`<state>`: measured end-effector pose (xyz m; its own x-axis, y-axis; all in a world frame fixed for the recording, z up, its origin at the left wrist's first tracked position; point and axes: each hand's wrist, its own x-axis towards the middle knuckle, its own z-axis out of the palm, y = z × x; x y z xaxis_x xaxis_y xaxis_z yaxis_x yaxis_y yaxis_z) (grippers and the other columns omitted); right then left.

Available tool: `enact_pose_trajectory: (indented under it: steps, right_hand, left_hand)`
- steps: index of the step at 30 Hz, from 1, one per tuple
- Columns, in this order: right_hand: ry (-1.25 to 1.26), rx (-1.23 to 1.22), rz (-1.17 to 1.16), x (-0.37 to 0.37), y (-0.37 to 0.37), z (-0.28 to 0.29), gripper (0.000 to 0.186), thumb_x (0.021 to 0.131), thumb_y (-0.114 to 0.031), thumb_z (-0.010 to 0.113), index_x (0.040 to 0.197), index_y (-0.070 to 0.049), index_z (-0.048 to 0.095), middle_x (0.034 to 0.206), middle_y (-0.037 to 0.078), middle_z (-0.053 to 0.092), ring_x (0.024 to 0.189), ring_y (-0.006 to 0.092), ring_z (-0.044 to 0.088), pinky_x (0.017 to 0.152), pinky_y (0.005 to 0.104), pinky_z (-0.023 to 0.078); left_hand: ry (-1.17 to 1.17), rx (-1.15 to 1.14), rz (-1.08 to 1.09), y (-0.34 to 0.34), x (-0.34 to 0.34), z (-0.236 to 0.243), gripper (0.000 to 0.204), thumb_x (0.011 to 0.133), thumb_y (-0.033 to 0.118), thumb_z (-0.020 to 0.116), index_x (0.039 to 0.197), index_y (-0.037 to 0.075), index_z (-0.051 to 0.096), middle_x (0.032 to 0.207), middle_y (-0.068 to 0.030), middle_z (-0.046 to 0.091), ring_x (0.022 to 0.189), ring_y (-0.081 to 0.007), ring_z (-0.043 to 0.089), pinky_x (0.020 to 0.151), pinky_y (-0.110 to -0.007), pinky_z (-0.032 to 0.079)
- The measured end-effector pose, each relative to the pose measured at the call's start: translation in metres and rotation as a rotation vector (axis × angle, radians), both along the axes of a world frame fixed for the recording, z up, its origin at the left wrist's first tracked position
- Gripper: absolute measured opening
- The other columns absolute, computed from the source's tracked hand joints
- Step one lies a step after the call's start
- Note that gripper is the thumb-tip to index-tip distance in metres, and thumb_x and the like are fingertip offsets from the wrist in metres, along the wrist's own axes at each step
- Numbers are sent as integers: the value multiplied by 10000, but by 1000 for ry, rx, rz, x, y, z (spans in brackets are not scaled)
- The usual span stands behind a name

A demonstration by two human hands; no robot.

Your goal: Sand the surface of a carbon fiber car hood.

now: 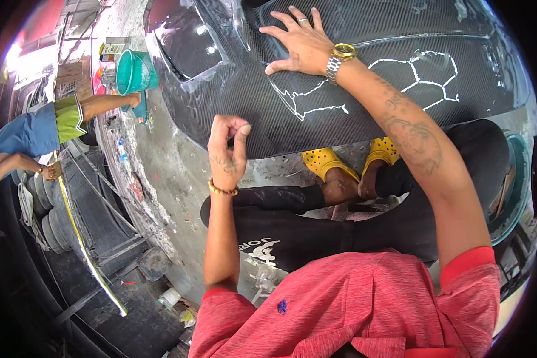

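A glossy black carbon-fibre-patterned panel, looking like a car hood (352, 128), lies in front of my knees. My right hand (304, 45) rests flat on it with fingers spread, wearing a ring and a gold-faced watch. Thin white outlines (416, 74) in angular, cell-like shapes run over the panel on both sides of my right forearm. My left hand (228, 149) hovers by the panel's near left edge, fingers curled toward the thumb. Whatever those fingers hold, if anything, is hidden.
A teal bucket (136, 73) stands beyond the panel's left side. At far left another person (27, 140) bends over near stacked dark parts and a long yellow-edged strip (80, 244). A green tub (515, 185) sits by my right knee. My yellow clogs (325, 161) are under the panel's edge.
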<state>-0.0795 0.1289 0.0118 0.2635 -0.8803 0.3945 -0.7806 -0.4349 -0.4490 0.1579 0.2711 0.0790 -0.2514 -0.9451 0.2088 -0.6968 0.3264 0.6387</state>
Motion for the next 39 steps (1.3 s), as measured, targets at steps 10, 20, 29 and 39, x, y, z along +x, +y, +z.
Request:
enact_pose_trajectory:
  steps: [10,20,29,39]
  right_hand:
    - [-12,129,161,-31,-4,-4,670,845,-390,792,1439,-205,542,1619,179,360,1505,460,280,1230,559,253]
    - [-1221,922,160,-9,124,6,320,888,-221,804,1074,7,677,929,101,736,797,154,721,730,309,582]
    - [-511,500,-15,-36,49,26,174,871,-72,695,926,3,548,775,173,661,697,281,679,665,403,531]
    - [-198,8,185,8,17,-11,228,850,-193,784,959,-55,638,953,108,655,994,313,616,942,407,467]
  left_hand:
    - [468,123,313,8,-6,-15,76,986,62,686,1015,12,637,921,8,613,821,-66,533,766,-217,438]
    - [1213,250,382,-15,-109,-53,126,997,63,682,1116,37,652,993,2,667,922,-74,604,867,-235,466]
    - [209,-238,434,-97,4,-32,244,989,261,714,1079,34,696,913,-13,666,788,-96,551,731,-269,469]
    - [-111,-385,630,-213,70,-100,360,976,379,654,1086,37,670,1097,-199,629,1048,-405,600,930,-506,471]
